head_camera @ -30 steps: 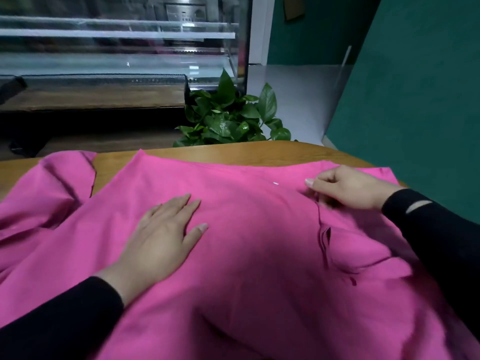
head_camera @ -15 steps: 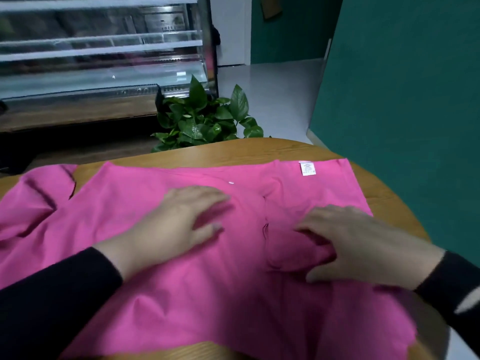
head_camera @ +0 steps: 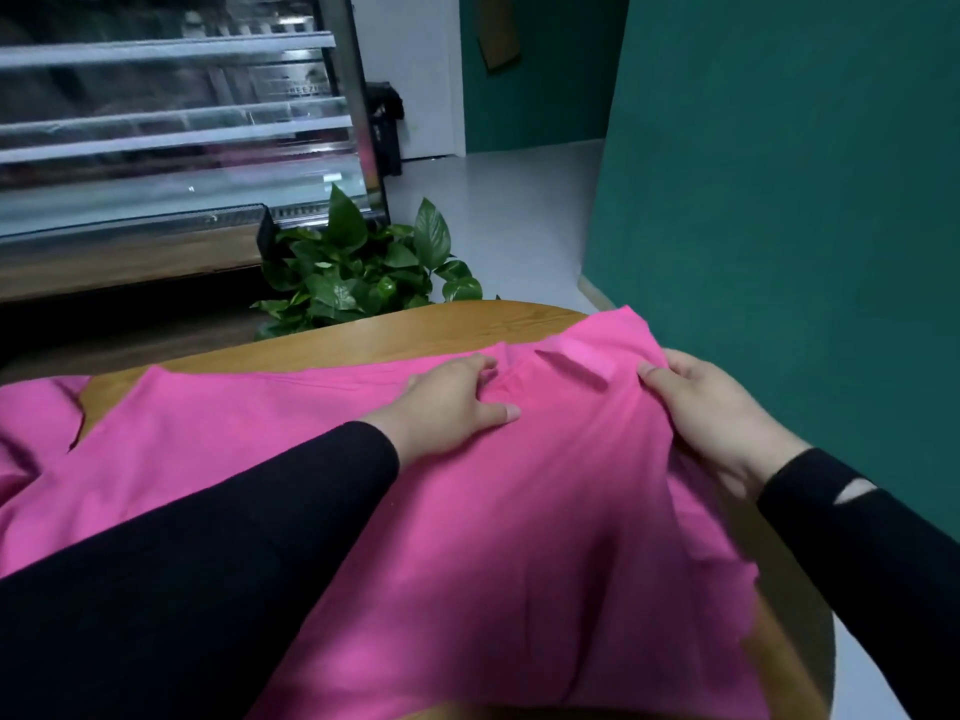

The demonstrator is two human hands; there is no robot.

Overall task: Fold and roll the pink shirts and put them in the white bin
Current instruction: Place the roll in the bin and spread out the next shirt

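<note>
Lying flat, pink shirt (head_camera: 467, 511), R edge bunched

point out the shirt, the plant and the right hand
shirt (head_camera: 467, 537), head view, flat middle of the fabric
plant (head_camera: 358, 272), head view, leaves beyond the table
right hand (head_camera: 717, 413), head view, back of the hand

the pink shirt (head_camera: 467, 511) lay spread flat over the round table's near side, its right edge lifted and bunched.
</note>
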